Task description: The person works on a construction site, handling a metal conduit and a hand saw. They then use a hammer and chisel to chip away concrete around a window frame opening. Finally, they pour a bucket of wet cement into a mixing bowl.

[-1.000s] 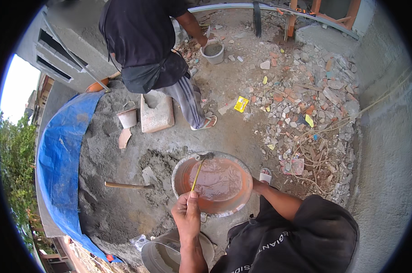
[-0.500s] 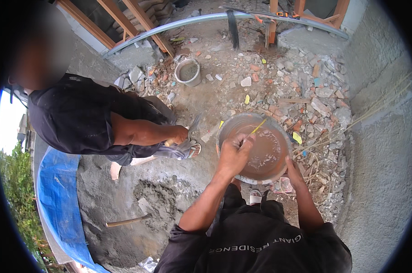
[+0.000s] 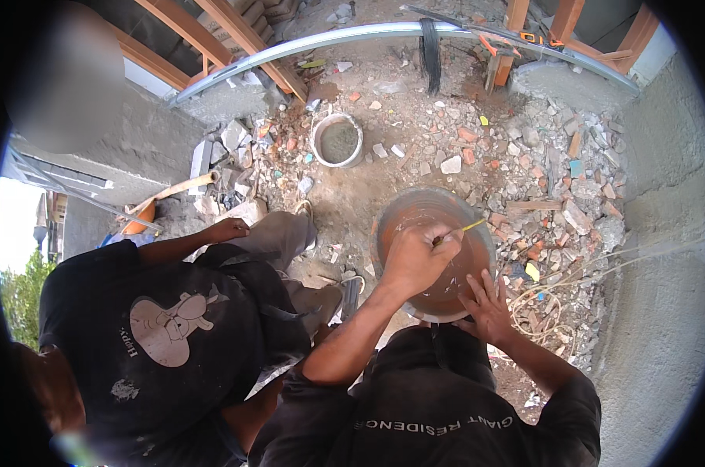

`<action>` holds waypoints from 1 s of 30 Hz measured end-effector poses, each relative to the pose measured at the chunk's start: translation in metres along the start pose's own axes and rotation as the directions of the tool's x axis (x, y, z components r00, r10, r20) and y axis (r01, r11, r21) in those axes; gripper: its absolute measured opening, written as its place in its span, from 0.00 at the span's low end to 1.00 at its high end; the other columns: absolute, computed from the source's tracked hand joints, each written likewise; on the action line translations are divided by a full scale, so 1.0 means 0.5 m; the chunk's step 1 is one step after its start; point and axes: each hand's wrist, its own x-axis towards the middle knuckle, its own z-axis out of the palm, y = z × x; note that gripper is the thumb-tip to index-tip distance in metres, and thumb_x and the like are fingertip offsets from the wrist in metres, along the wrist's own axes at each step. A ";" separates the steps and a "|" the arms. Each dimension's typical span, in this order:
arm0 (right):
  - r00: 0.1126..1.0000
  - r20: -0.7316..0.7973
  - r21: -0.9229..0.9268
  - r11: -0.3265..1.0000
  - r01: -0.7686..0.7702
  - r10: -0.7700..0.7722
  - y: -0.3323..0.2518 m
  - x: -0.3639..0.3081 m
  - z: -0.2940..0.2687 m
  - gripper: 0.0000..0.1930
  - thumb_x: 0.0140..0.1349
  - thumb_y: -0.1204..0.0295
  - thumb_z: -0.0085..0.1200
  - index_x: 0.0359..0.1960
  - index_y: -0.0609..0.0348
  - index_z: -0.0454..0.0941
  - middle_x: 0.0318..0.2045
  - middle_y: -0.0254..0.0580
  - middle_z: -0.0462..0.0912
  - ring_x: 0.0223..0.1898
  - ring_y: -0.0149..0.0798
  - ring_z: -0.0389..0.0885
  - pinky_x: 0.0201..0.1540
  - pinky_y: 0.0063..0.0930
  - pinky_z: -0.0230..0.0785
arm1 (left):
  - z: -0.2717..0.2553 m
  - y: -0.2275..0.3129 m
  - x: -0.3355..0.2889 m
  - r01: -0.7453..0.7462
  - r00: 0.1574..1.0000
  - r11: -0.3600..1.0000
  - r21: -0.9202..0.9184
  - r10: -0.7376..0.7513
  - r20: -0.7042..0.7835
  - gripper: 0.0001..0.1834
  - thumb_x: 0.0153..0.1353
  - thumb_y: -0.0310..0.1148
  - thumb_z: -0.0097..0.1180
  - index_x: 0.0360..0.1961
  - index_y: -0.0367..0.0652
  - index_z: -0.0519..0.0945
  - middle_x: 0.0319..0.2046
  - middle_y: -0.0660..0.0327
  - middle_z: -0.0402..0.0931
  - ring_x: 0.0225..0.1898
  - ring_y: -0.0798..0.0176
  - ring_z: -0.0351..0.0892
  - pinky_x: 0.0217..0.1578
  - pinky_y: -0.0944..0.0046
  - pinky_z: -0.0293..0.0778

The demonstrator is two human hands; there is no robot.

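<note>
My left hand is closed around a thin yellow stick, which points out to the right over a round basin. Reddish-brown, watery liquid fills the lower part of the basin. At the near right rim lies my right hand, its fingers spread over the edge toward the inside. The basin sits close in front of me, tilted slightly in view. Where the stick's other end sits is hidden in my fist.
A co-worker in a dark shirt bends close at my left. A bucket of grey mortar stands farther off. Broken bricks and stones cover the ground at right, beside a rough wall. A metal strip crosses the far side.
The stick has swung to point right, and my left hand has moved right and turned over. My right hand has spread over the rim. The co-worker has bent down and moved nearer.
</note>
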 end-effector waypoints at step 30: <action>0.790 0.081 0.492 0.714 0.499 -0.608 -0.322 1.336 0.103 0.04 0.43 0.67 0.57 0.19 0.51 0.76 0.23 0.33 0.77 0.36 0.37 0.74 0.54 0.42 0.53 | -0.937 -0.384 0.620 0.448 0.784 0.804 0.391 -0.143 -0.604 0.06 0.48 0.35 0.58 0.22 0.44 0.80 0.22 0.57 0.77 0.25 0.53 0.77 0.28 0.58 0.72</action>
